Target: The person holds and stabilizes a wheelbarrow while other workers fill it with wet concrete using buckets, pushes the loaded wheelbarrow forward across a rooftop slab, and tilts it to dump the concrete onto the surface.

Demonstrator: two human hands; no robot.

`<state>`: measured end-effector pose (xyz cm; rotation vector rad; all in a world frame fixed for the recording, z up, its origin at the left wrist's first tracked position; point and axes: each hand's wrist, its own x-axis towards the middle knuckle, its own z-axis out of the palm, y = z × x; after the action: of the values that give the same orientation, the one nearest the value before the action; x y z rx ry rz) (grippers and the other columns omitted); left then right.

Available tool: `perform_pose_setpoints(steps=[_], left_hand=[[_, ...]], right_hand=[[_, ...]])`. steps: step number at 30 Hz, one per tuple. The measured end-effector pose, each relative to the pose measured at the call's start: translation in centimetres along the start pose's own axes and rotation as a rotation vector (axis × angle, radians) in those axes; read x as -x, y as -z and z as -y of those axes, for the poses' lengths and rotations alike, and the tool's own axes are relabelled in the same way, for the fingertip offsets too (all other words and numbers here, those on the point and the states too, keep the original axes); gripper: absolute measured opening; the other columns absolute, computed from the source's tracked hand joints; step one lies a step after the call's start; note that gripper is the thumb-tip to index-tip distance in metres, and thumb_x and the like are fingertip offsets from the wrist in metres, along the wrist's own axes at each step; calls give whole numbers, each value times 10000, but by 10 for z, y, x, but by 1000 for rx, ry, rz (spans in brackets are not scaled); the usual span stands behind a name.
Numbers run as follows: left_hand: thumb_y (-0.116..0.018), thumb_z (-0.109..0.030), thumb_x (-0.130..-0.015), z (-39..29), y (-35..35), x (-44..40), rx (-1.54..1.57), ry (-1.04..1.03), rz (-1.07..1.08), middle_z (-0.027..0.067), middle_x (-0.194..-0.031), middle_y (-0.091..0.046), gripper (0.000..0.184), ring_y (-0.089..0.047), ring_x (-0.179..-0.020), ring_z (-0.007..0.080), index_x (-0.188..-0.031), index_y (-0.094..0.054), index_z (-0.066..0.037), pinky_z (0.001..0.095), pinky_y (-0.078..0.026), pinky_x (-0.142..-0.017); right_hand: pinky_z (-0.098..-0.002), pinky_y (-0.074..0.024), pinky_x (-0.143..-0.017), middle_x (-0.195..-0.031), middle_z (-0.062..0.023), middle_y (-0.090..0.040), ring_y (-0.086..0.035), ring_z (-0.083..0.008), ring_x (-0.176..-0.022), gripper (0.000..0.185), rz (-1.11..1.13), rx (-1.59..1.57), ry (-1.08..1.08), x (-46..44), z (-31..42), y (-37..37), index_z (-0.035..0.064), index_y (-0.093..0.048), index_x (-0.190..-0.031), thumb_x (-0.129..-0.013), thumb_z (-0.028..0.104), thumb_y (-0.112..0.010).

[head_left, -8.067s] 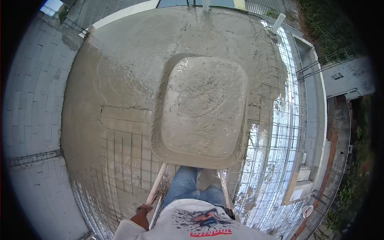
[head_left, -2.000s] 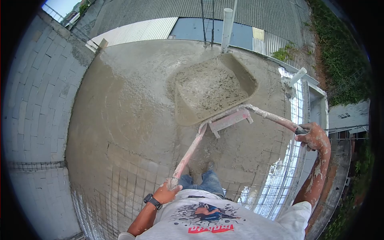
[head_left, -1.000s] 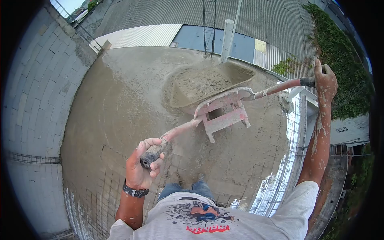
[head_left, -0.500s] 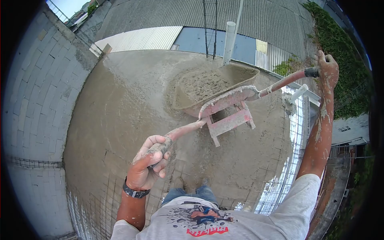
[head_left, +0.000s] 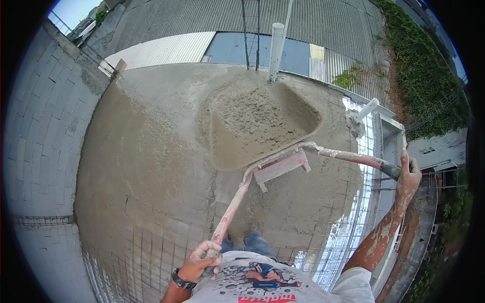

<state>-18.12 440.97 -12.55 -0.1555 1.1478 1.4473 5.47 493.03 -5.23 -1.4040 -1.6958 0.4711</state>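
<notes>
Both hands have come down from a moment ago, and the barrow (head_left: 298,108), ahead of and between the fingers, now shows more of its concrete (head_left: 252,113). The left hand (head_left: 203,262) is closed round the left handle (head_left: 232,209), the right hand (head_left: 408,174) round the right handle (head_left: 353,156), thumb up. The barrow's wheel is hidden, the feet hard to make out. Left of the fingers stands a block wall (head_left: 43,131); wet floor (head_left: 136,166) and mesh (head_left: 146,242) lie between, roofing (head_left: 192,20) beyond
</notes>
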Motion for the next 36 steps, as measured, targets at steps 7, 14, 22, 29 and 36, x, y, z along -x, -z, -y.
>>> perform_pose_setpoints(steps=[7,14,22,29,36], left_hand=[[-659,-75,-844,-13,-11,11,-106,-76,-138,64,-819,-562,526,-551,-545,123,-1310,-416,-100,266,-456,-429],[-701,-206,-847,21,19,11,-232,226,-242,13,-709,-554,341,-512,-491,103,-1097,-544,-34,257,-427,-408],[-696,-185,-820,9,71,37,-586,213,-375,4,-673,-554,183,-502,-453,105,-832,-566,-57,270,-406,-387],[-671,-109,-769,-113,26,78,-874,-93,-347,55,-758,-587,504,-537,-490,107,-1231,-509,13,274,-429,-406],[-609,-32,-784,-237,-69,45,-1029,-872,-285,122,-1004,-674,301,-591,-681,123,-1082,-622,11,268,-483,-609]], right_hand=[[-390,-395,-584,-619,-149,-541,-479,-263,-571,405,432,430,74,7,53,36,-31,-599,-747,-865,353,-649],[-474,-481,-711,-827,-223,-651,-631,-405,-798,400,680,833,199,29,75,55,22,-648,-863,-935,382,-487],[-480,-480,-701,-772,-232,-634,-623,-409,-767,503,770,755,-23,127,52,105,-5,-603,-856,-910,487,-513],[-319,-418,-480,-533,-53,-564,-515,-113,-482,457,670,352,-486,191,34,154,-22,-636,-747,-842,424,-661],[-293,-425,-518,-641,-64,-610,-552,-114,-555,339,520,86,-497,211,46,158,-38,-683,-942,-868,292,-655]])
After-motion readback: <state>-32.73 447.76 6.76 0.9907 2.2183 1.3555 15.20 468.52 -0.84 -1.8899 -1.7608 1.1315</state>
